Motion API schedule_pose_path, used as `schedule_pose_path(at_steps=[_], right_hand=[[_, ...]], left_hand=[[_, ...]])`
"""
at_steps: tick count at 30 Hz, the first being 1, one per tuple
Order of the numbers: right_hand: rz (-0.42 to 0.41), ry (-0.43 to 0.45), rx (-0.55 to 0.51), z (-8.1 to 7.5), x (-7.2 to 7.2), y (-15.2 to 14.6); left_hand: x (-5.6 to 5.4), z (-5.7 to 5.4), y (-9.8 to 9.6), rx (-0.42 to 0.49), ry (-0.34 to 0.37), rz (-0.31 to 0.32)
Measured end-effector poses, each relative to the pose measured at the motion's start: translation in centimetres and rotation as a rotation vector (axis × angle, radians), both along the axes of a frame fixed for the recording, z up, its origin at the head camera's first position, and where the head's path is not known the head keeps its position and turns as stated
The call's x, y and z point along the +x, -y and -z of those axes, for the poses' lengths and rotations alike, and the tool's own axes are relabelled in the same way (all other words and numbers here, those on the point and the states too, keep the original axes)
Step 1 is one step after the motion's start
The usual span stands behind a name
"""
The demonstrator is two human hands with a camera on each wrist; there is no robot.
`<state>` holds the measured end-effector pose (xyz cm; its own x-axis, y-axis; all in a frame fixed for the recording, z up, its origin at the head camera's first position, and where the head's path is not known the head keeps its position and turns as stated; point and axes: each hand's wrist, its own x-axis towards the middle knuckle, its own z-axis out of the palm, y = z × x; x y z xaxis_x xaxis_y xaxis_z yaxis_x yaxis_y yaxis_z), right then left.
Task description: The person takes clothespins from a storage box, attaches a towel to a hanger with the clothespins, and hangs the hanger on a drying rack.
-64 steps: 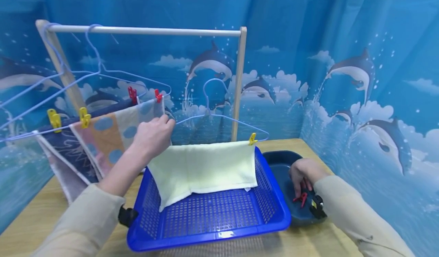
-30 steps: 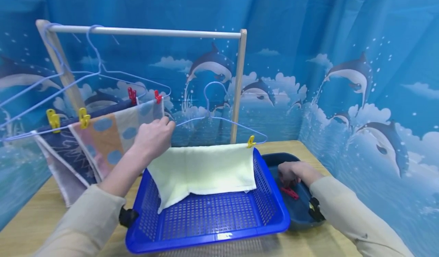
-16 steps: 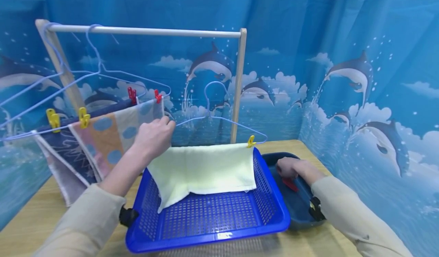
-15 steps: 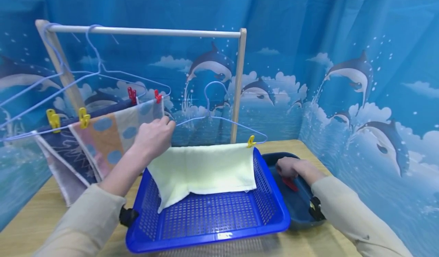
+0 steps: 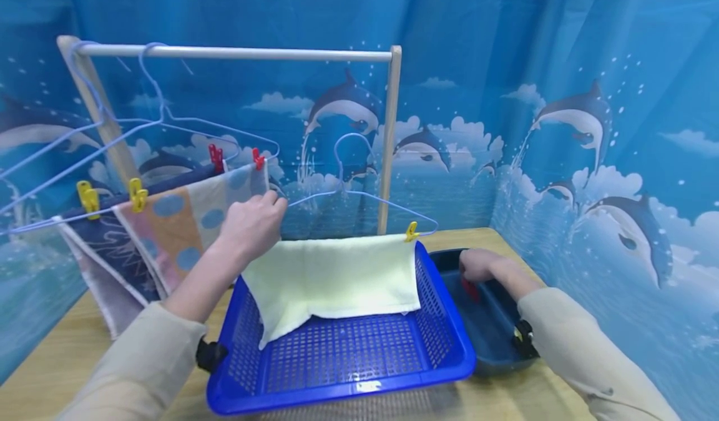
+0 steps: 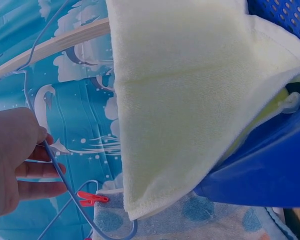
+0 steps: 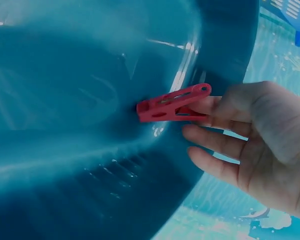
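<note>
My left hand [image 5: 249, 224] pinches the side wire of a lavender hanger [image 6: 52, 155], with the lower fingers stretched behind it. Over this hanger's bottom bar hangs a pale yellow towel [image 5: 337, 277], its lower part dipping into the blue basket [image 5: 342, 391]. A yellow clothespin [image 5: 412, 231] clips the towel at its right end; no clip shows at the other end in the left wrist view. My right hand [image 5: 480, 265] is at the far end of the dark basin [image 5: 489, 327]. Between its thumb and forefinger it pinches a red clothespin [image 7: 165, 106] by the handles.
Behind stands a drying rack [image 5: 241, 52]. From its left end hang two hangers, one with a dotted towel [image 5: 185, 227], the other with a dark towel [image 5: 107, 240], both held by red and yellow clothespins. A dolphin curtain [image 5: 449, 96] surrounds the wooden table [image 5: 466, 237].
My right hand has gone from the basin's middle to its far end and now has hold of the red clothespin, lifting slightly. The left hand, hanger and yellow towel have stayed nearly still.
</note>
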<state>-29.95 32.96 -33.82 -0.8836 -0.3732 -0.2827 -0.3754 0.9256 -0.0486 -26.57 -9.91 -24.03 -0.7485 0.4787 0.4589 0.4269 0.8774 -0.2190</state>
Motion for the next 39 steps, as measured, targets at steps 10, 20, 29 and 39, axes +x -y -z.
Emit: schedule_pose_path(at_steps=[10,20,29,39], right_hand=[[0.024,-0.052,0.003,-0.7,-0.2,-0.4],[-0.173,-0.39,0.066,-1.2,-0.3,-0.9],[-0.381,-0.709,0.006,-0.8,-0.3,-1.3],[-0.544,-1.028,-0.081,-1.7,-0.5,-1.9]], left_hand=[[0.0,0.0,0.0,-0.001,-0.022,0.012],[0.1,0.0,0.0,-0.003,-0.018,0.006],[0.2,0.1,0.0,0.002,-0.022,0.01],[-0.1,0.3,0.3,0.024,-0.035,0.031]])
